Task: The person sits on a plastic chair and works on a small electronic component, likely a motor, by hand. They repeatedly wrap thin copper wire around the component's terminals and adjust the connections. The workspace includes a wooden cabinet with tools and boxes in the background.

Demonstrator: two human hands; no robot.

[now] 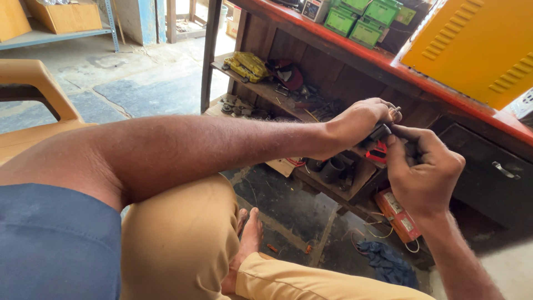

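In the head view, the left hand (361,119) and right hand (425,172) are both closing their grip on a small black-and-red plastic tool (379,143), holding it just before the cluttered wooden shelf (266,89) under the red-topped worktop (355,47).

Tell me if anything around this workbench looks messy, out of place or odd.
Yes. A blue cloth lies crumpled on the floor below the bench, beside loose wires. The lower wooden shelf is strewn with small parts. The left hand and right hand share a small black part; no damage is visible on it.
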